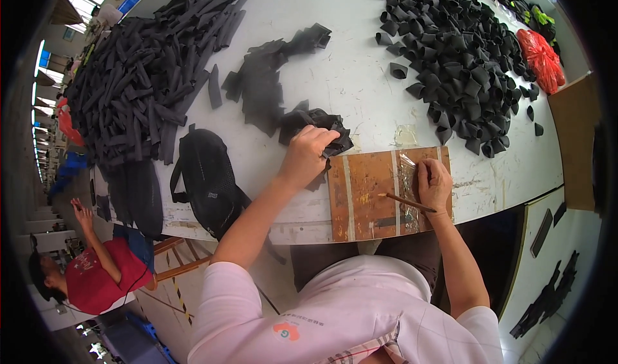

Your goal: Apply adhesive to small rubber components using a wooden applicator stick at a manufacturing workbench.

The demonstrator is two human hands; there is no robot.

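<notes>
My left hand [310, 148] is closed on the edge of a loose bunch of black fabric pieces [297, 119] on the white table. My right hand [434, 182] is curled over the right part of a brown wooden board [367, 187] at the near table edge. A thin brown stick [412, 203] with a paler tip juts leftward from beneath its palm; the exact grip is hidden. Under and beside those fingers lies shiny clear film [407, 177]. Pale strips run across the board.
Dark fabric strips [138, 80] are heaped at left, folded dark loops [463, 61] at right. Thin dark pieces [261, 84] spread beyond my left hand. A black mesh pouch [207, 177] lies left of my forearm. A red bag [539, 61] is far right; a person [106, 267] sits at left.
</notes>
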